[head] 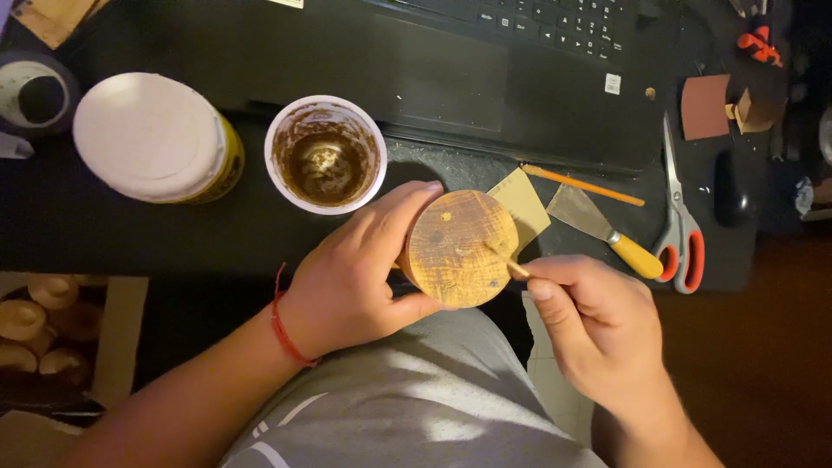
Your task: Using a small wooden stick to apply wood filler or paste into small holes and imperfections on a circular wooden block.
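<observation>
Clutter on a dark bench

A black laptop lies at the back. Left of it stand a white-lidded yellow tub and an open cup smeared brown inside. To the right lie a putty knife with a yellow handle, an orange pencil, orange-handled scissors and a brown sandpaper piece.

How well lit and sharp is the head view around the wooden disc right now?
Head view: warm, dim light; the wooden disc and both hands, left hand and right hand, are lit and fairly sharp. The thin stick is small and slightly soft. The laptop and desk edges sink into dark shadow; no strong glare.
</observation>
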